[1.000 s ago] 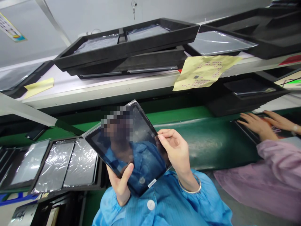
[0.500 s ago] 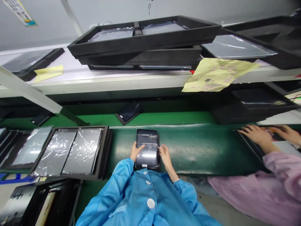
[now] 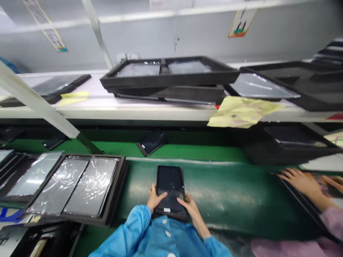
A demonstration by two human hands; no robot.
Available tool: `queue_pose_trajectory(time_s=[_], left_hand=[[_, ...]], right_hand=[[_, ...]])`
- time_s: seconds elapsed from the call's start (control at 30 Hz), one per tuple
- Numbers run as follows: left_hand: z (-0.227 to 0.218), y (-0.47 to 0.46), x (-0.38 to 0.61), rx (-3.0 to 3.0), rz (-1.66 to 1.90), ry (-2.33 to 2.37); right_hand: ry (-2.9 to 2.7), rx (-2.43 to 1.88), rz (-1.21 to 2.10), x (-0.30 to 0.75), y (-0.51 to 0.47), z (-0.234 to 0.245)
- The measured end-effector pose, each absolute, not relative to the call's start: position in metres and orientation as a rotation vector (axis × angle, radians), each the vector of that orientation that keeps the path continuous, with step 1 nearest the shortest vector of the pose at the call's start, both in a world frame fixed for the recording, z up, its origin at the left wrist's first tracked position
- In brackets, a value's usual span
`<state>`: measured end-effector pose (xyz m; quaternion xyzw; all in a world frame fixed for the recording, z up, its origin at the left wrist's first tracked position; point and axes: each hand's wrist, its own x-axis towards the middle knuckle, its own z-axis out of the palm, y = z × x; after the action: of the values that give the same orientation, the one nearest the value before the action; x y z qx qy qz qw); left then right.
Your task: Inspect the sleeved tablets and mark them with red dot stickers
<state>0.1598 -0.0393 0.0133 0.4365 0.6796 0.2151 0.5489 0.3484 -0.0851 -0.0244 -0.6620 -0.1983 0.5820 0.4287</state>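
A dark tablet [image 3: 170, 182] sits between the person's two hands, close in front of the body, over the green desk [image 3: 227, 192]. The left hand [image 3: 154, 198] holds its left edge and the right hand [image 3: 191, 207] its right edge, both near the lower half. Both are clamped on it, each thumb laid over the front face; the fingers beneath are mostly hidden. Whether the tablet rests on the desk or is raised a little cannot be told.

The tablet stands lengthwise away from the body, its face up, nearly black and glossy, with a paler sheen across the lower part. A small white label [image 3: 167, 210] lies near the end closest to the person; its print is too small to read.

Beyond the tablet, another dark device [image 3: 153, 142] lies askew on the green strip at the back. To the left, a black tray [image 3: 115, 194] carries two silvery panels [image 3: 91, 187] in wrinkled clear film. Above runs a white shelf [image 3: 147, 114] with stacked black trays [image 3: 171, 80] and a yellow paper [image 3: 241, 112] hanging over its edge. At far right, another person's hand [image 3: 301, 184] reaches over a dark flat item.
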Motion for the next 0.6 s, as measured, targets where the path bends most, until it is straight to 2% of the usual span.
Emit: queue_pose_trajectory(time_s=[0.13,0.33,0.47,0.6], left_hand=[[0.078,-0.047,0.152,0.881,0.837,1.334],[0.239,-0.048,0.091,0.842,1.414,1.273],[0.346,-0.015,0.054,1.055,1.516,1.372],[0.431,0.051,0.051,1.288,1.51,1.321]], right_hand=[[-0.549,-1.433,1.336,0.348,-0.086,0.019],[-0.763,-1.008,1.313,0.365,-0.093,0.096],[-0.813,-1.063,1.205,0.372,-0.088,0.135],[-0.876,-1.084,1.183,0.37,-0.089,0.146]])
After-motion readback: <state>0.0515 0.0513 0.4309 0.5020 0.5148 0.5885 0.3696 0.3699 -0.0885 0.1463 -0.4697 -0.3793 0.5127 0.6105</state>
